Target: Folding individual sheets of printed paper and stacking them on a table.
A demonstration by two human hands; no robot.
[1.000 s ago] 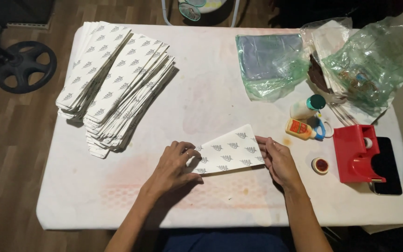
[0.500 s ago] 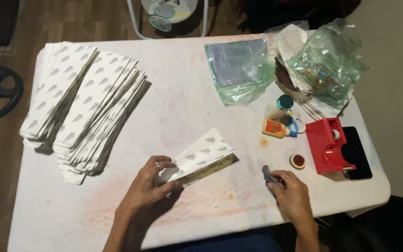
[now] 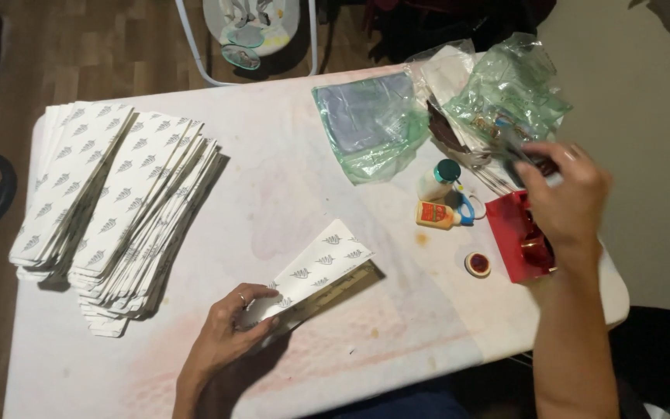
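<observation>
While the left hand (image 3: 230,330) presses its fingers down on the near end of a long white paper strip printed with small grey leaf marks (image 3: 316,271), its grip lies flat on the sheet rather than curled round it, and the strip rests on the white, pink-stained counter (image 3: 288,186), angled up and to the right with a darker brownish edge showing along its lower side. Well apart from it, the right hand (image 3: 564,194) is raised over the right end of the counter with its fingers pinched on a small dark thing too blurred to tell. Just beneath that hand sits a red plastic tape dispenser (image 3: 515,242), partly hidden by the wrist, and a small round red-and-white tape roll (image 3: 478,264) lies on the counter near its left side. Between the two hands stand a small orange glue bottle lying on its side (image 3: 436,215), a white bottle with a teal cap (image 3: 440,177) and a blue-handled loop just beside them (image 3: 469,208). Farther back lie a green-tinted clear plastic bag holding a bluish sheet (image 3: 370,124) and a crumpled clear green bag (image 3: 509,97) over some papers. At the far left, two fanned stacks of the same leaf-printed white strips (image 3: 110,209) cover that end of the counter, well apart from the strip under the left hand.
</observation>
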